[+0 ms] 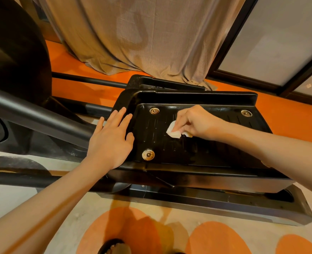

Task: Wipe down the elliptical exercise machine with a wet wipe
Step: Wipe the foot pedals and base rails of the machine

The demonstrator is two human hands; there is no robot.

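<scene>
On the ribbed foot pedal [197, 149], right hand [197, 123] pinches the wet wipe [172, 130]; flat, empty left hand [111, 138] steadies; wiping along grooves probably works best.

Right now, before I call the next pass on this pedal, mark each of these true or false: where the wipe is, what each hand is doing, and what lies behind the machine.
1. The right hand pinches a crumpled white wet wipe against the ribbed foot pedal. True.
2. The left hand holds a second wipe. False: it lies flat with straight fingers on the pedal's left edge, holding nothing.
3. Round metal bolt heads show on the pedal. True: three are visible.
4. The wipe is on the long support bar. False: it is on the pedal's tread.
5. A beige curtain hangs behind the machine. True.
</scene>
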